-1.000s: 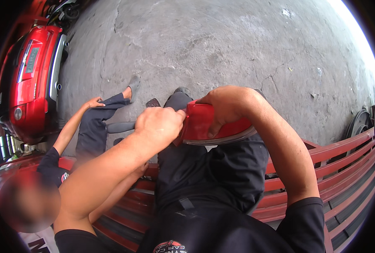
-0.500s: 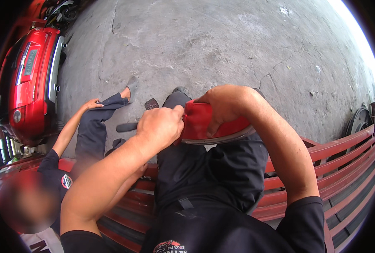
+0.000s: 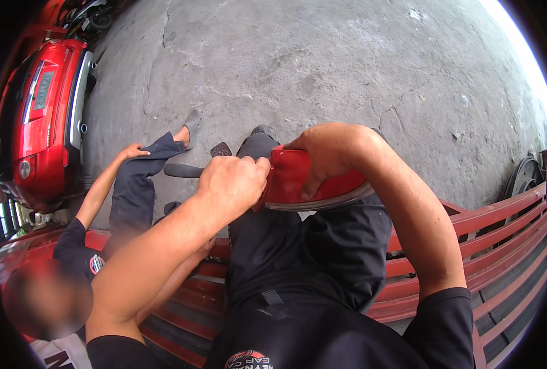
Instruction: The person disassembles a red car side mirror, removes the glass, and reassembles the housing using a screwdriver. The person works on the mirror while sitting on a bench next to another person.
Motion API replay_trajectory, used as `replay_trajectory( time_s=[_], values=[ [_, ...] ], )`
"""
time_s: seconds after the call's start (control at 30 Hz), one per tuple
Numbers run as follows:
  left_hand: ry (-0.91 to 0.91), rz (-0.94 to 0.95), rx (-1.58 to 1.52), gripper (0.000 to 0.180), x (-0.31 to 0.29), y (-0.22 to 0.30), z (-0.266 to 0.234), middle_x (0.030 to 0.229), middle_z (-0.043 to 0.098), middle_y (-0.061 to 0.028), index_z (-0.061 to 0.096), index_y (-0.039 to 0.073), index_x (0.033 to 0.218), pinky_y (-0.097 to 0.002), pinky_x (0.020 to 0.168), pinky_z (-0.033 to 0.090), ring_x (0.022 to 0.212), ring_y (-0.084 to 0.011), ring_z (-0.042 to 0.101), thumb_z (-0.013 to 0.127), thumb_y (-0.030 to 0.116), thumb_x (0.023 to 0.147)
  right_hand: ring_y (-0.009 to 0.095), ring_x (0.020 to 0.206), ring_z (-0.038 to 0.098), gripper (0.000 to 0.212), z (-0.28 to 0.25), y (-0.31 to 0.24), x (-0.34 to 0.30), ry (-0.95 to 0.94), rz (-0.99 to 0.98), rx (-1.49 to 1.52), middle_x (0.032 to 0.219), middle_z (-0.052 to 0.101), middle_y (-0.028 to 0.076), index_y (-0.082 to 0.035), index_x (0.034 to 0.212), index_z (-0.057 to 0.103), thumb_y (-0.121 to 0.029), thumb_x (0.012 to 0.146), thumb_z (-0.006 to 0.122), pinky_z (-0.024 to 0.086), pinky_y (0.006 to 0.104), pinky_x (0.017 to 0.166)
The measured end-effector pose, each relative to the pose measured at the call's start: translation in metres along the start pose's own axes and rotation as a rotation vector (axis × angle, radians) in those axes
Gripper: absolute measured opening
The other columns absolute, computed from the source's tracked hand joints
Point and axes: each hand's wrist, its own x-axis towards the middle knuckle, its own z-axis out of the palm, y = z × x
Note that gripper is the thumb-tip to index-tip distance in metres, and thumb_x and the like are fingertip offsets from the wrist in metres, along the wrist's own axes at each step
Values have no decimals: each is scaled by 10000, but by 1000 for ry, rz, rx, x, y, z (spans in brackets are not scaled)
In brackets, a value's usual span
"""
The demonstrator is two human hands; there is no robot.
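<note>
A glossy red hollow-looking shell with a pale grey lower rim, probably a car mirror housing [image 3: 291, 175], rests over my thighs. My right hand [image 3: 329, 157] grips it from above and the right side, thumb on its front and fingers behind. At its left end my left hand [image 3: 231, 181] is closed in a fist, knuckles up, against the edge. A dark grey tool handle [image 3: 184, 171] with a rounded end sticks out left of that fist. The working end of the tool is hidden by the hand and the shell.
I sit on a red slatted bench [image 3: 501, 224]. To my left sits another person, one hand [image 3: 137, 151] on a raised trouser leg. A red car [image 3: 49, 123] stands at far left. A small dark flat piece [image 3: 221, 149] shows beyond my left fist. Round dark objects [image 3: 523, 175] lie at right.
My left fist and the tool handle have shifted slightly, the handle's outer end rising and moving left. My right hand and the red housing stay almost still.
</note>
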Motion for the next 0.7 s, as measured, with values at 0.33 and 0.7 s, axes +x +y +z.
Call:
replay_trajectory(
  time_s=[0.33,0.7],
  values=[
    [-9,32,24,221,5,-5,0,745,714,-177,594,20,1031,-496,665,585,760,-389,738,677,201,936,327,1153,728,793,-1,-2,2,-7,12,13,1244,762,123,-178,1379,700,-350,652,967,575,443,991],
    [-101,-4,-57,247,6,-6,-9,791,732,-187,604,14,1069,-490,697,599,790,-378,752,677,214,944,316,1138,734,793,-4,-5,3,-14,32,2,1223,770,119,-198,1381,700,-366,651,963,577,440,978]
  ],
)
